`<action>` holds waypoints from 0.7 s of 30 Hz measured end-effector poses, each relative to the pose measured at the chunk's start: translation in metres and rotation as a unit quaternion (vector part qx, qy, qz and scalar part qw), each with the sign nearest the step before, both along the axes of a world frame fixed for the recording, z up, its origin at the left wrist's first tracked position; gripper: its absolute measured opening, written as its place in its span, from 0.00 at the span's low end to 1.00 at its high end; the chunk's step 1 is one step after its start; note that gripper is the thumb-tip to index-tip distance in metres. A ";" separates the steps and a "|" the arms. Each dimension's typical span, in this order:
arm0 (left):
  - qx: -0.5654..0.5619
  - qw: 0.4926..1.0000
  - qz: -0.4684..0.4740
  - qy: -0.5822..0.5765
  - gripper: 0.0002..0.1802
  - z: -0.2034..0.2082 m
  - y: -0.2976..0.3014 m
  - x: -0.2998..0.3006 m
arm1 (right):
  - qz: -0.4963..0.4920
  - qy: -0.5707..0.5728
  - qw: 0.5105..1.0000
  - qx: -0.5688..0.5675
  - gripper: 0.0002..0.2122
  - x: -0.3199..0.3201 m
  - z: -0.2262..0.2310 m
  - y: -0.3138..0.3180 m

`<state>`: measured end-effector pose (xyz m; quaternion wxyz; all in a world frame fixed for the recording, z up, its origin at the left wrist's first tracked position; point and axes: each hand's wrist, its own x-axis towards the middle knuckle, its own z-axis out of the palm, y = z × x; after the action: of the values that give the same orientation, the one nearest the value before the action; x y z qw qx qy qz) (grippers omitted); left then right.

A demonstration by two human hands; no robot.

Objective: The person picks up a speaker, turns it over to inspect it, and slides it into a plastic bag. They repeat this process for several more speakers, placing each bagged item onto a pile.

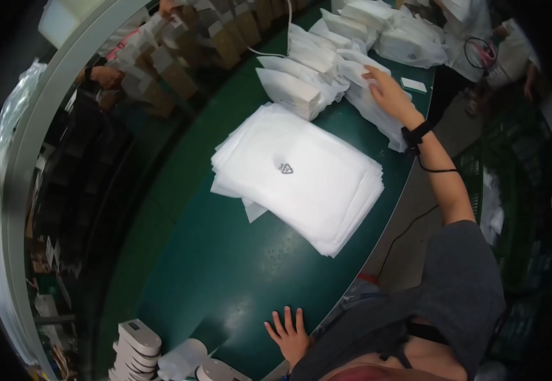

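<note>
My left hand [292, 335] lies on the green tabletop [225, 273] near its front edge, fingers spread and nothing in them. Farther off, my right hand [390, 95] reaches to a white translucent bag [371, 98] at the far right of the table. Its fingers look apart and touch the top of that bag. A black wrist strap [415, 134] with a cord is on the right wrist. Between my hands lies a fanned stack of flat white bags [301, 178], the top one bearing a dark triangular mark.
Several white bags with blocky contents [298, 92] line the far end. A small white-and-green box [414, 85] sits by the right edge. Stacked white devices [135, 349] and a clear container [184, 359] stand near left. People work beyond; a cord [409, 232] hangs beside the table.
</note>
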<state>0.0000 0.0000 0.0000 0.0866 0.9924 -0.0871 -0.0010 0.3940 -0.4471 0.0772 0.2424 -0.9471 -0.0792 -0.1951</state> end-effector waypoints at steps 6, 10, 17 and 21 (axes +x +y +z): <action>-0.054 0.995 -0.021 0.081 0.35 0.046 -0.018 0.015 | -0.077 -0.016 0.979 -0.188 0.17 0.054 -0.031 -0.117; -0.204 0.979 0.014 0.016 0.27 0.057 -0.014 0.012 | -0.087 -0.072 0.849 -0.516 0.18 0.090 -0.031 -0.183; -0.080 0.895 0.208 -0.387 0.23 0.127 0.024 -0.097 | 0.194 -0.175 0.958 0.118 0.15 -0.082 0.077 0.134; 0.001 0.881 0.436 -0.187 0.24 0.103 0.052 -0.114 | 0.311 -0.134 0.919 0.204 0.15 -0.116 0.069 0.208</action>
<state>-0.1143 0.0525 0.1033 0.0594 0.9121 0.3395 0.2219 0.2777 -0.2393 0.1463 0.4663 -0.7696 -0.3596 -0.2468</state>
